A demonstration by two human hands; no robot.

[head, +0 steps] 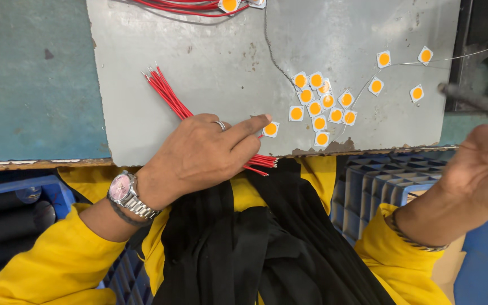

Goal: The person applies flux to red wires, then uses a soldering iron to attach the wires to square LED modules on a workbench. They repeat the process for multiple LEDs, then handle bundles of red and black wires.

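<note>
Grey metal sheet carries the work. Left hand lies on red wires, forefinger pressing one square chip; more chips beyond. Right hand grips a dark tool.

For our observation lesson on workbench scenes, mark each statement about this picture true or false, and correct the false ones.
1. The left hand lies on a bundle of thin red wires. True.
2. Its index fingertip touches a small white square chip with an orange round centre. True.
3. The wristwatch with a pink dial and metal band is on the right wrist. False: it is on the left wrist.
4. The right hand lies flat on the grey metal plate. False: it is raised off the plate, gripping a dark rod-shaped tool.
5. The sleeves are blue. False: they are yellow.
</note>
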